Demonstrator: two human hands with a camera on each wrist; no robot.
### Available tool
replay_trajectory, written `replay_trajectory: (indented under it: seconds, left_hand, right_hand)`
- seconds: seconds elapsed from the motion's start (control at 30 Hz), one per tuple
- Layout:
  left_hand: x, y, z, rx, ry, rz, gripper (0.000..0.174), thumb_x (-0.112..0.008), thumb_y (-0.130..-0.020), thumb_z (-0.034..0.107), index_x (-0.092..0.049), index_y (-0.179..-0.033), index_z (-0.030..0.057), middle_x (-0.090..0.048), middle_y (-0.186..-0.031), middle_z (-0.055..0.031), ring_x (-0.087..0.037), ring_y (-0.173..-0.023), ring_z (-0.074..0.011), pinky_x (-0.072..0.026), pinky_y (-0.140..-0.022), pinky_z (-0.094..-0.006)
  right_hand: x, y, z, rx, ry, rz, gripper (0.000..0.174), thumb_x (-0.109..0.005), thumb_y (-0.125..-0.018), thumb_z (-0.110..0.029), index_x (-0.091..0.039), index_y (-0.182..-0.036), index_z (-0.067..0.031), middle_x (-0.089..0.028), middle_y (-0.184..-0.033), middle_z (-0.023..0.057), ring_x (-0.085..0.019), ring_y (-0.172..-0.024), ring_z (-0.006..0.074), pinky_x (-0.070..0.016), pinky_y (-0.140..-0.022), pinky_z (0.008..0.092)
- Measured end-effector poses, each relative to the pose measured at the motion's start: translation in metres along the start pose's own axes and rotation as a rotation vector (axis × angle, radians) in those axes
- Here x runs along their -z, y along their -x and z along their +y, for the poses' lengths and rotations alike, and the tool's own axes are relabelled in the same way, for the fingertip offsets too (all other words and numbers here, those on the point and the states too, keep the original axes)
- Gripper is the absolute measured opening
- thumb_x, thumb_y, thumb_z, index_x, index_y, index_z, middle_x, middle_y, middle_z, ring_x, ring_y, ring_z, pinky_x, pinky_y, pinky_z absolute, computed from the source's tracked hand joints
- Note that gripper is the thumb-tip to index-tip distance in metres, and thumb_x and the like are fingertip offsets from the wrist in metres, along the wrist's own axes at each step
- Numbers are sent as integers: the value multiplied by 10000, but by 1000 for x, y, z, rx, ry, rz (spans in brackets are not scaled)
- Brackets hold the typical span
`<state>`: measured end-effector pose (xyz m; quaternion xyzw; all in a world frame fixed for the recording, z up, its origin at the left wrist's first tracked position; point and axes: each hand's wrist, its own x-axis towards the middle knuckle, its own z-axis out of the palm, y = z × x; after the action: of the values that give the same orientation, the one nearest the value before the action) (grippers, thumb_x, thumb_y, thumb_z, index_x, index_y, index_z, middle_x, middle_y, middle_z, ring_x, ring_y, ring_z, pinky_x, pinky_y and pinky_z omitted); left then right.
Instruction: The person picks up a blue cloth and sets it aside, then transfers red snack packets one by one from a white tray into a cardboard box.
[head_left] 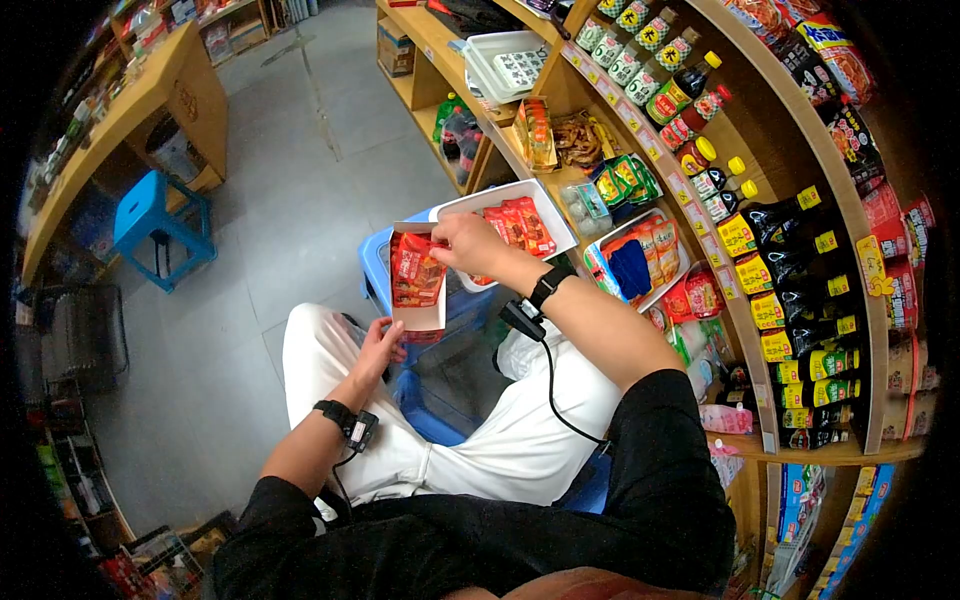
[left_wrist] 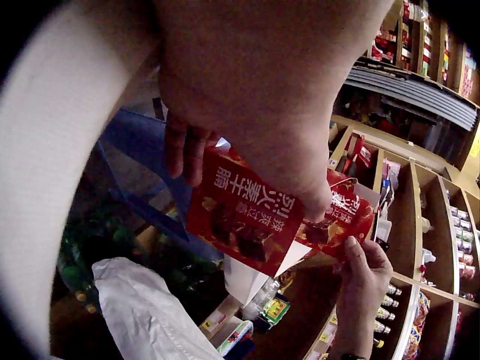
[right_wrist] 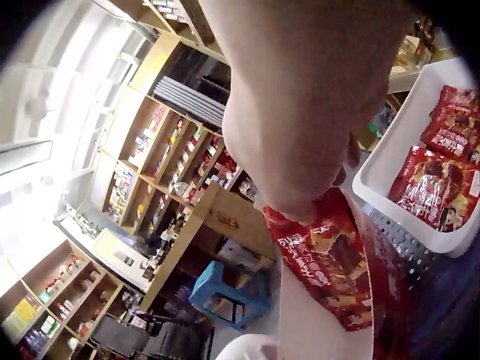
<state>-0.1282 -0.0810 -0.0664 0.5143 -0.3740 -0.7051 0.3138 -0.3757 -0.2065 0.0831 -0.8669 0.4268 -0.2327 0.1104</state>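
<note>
My left hand (head_left: 378,348) grips the near end of an open red cardboard box (left_wrist: 240,217) with a white inside. Its thumb and fingers lie on opposite sides of the printed panel in the left wrist view. At the box's far end, my right hand (head_left: 470,243) pinches a red snack packet (right_wrist: 330,259) by its upper edge. That packet stands partly inside the box, against the white inner wall; the right fingertips are partly hidden in the right wrist view. A white plastic tray (head_left: 567,228) holding several similar red packets (head_left: 520,225) sits just right of the box.
Below the box and tray is a blue stool (head_left: 430,405), between the person's knees. On the right, a curved wooden shelf (head_left: 745,330) carries sauce bottles (head_left: 790,270) and packaged food. Another tray of packets (head_left: 660,255) stands beside it. A second blue stool (head_left: 160,225) is at far left.
</note>
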Motion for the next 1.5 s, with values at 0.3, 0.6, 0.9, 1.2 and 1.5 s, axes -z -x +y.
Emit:
replay_trajectory:
  seconds: [0.3, 0.6, 0.9, 1.2, 1.5]
  left_hand:
    - [-3, 4, 4, 4, 33, 8, 688, -627, -918, 506, -398, -1365, 35, -583, -1009, -105, -599, -712, -151, -524, -631, -289]
    - [-2, 3, 4, 5, 32, -3, 699, -625, -922, 503, -392, -1362, 12, -597, -1032, -115, -598, -696, -150, -523, -623, -281]
    - [-1, 3, 1, -5, 20, -2, 709, -625, -916, 521, -396, -1364, 21, -595, -1027, -109, -603, -693, -152, -527, -618, -284]
    - [-3, 4, 4, -4, 20, 21, 699, -627, -917, 515, -408, -1358, 20, -590, -943, -92, -603, -678, -148, -525, -617, -285]
    - [1, -2, -3, 20, -6, 31, 723, -633, -900, 543, -410, -1361, 32, -596, -1006, -106, -603, -684, -155, -526, -609, -299]
  right_hand:
    - [7, -3, -12, -131, 186, -164, 222, -723, -768, -297, -718, -772, -76, -664, -741, 186, -674, -763, 379, -541, -697, 493]
    - [-5, -2, -13, -137, 243, -285, 204, -713, -774, -260, -699, -831, -65, -684, -771, 187, -685, -788, 387, -547, -705, 495]
    - [-7, 1, -8, -131, 258, -300, 197, -705, -769, -243, -689, -822, -54, -694, -800, 188, -689, -813, 377, -547, -733, 494]
    - [3, 1, 3, -152, 78, -34, 227, -666, -799, -286, -673, -776, -60, -672, -755, 180, -665, -730, 384, -525, -661, 483]
    - [23, 4, 44, -309, -47, 168, 207, -642, -792, -232, -654, -739, -32, -655, -703, 190, -654, -691, 381, -515, -634, 479]
